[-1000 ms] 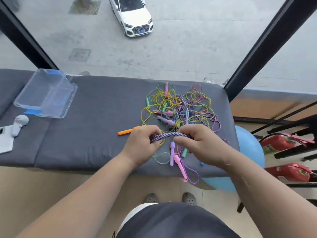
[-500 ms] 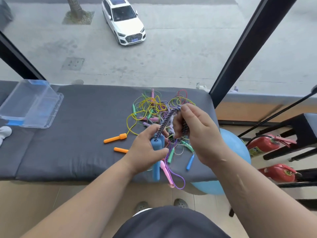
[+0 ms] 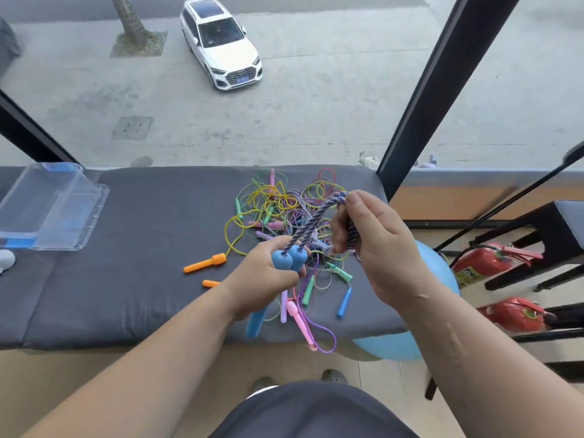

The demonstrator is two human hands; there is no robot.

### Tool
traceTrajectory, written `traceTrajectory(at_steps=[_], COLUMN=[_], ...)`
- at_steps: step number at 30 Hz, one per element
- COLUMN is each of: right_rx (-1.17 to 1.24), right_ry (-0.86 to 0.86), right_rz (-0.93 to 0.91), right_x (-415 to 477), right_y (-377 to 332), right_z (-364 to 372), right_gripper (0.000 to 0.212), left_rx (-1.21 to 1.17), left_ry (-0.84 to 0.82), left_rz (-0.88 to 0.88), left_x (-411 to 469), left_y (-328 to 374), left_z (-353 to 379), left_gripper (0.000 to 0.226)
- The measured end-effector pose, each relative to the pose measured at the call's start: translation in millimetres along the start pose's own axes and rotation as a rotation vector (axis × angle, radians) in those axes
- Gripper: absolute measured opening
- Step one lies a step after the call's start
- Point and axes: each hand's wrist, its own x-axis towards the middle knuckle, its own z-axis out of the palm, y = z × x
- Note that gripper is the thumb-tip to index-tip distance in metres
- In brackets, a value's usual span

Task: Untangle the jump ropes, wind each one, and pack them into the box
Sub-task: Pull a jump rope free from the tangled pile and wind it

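My left hand (image 3: 264,279) grips the two blue handles (image 3: 289,259) of a braided purple-and-white jump rope (image 3: 316,221), held upright side by side. My right hand (image 3: 369,248) holds the folded rope, which loops over its thumb and runs down inside the fist. Behind both hands a tangle of thin yellow, green, pink and purple ropes (image 3: 284,203) lies on the dark grey padded bench (image 3: 126,248). Loose handles lie around it: an orange one (image 3: 205,263), a green one (image 3: 339,271), a blue one (image 3: 344,301), a pink one (image 3: 300,324). The clear plastic box (image 3: 47,207) stands open at the bench's far left.
A blue exercise ball (image 3: 395,339) sits under the bench's right end. Two red fire extinguishers (image 3: 483,263) lie on the floor at the right beside black furniture legs. A black window post (image 3: 426,99) rises behind the bench. A white object (image 3: 4,260) shows at the left edge.
The braided rope came up off the bench. My left hand shifted to grip both blue handles upright, and my right hand rose and moved right, drawing the folded rope taut above the tangle.
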Motion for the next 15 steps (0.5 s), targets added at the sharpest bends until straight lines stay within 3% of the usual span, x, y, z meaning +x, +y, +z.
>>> traceTrajectory(at_steps=[3, 6, 9, 12, 13, 15], right_rx=[-0.097, -0.33, -0.567, -0.669, -0.705, -0.766], right_ry=[-0.04, -0.173, -0.359, -0.333, -0.299, -0.238], right_rz=[0.081, 0.164, 0.221, 0.188, 0.182, 0.216], right_x=[-1.5, -10.9, -28.6, -40.1, -41.6, -41.8], right_y=[3.3, 15.6, 32.3, 41.9, 41.3, 38.8], right_z=[-7.4, -5.8, 13.1, 36.9, 44.1, 54.7], right_gripper=[0.035, 0.038, 0.032, 0.026, 0.029, 0.055], left_rx=[-0.374, -0.753, -0.875, -1.0, -1.025, -1.046], left_ry=[0.143, 0.257, 0.277, 0.247, 0.238, 0.226], left_rz=[0.0, 0.028, 0.054, 0.014, 0.01, 0.027], left_x=[-0.1, -0.7, -2.9, -5.5, -7.3, -11.5], left_y=[3.1, 13.1, 20.9, 19.9, 19.6, 18.5], left_z=[-3.8, -15.8, -26.2, -30.4, -31.6, -33.9], left_gripper=[0.048, 0.028, 0.018, 0.025, 0.027, 0.024])
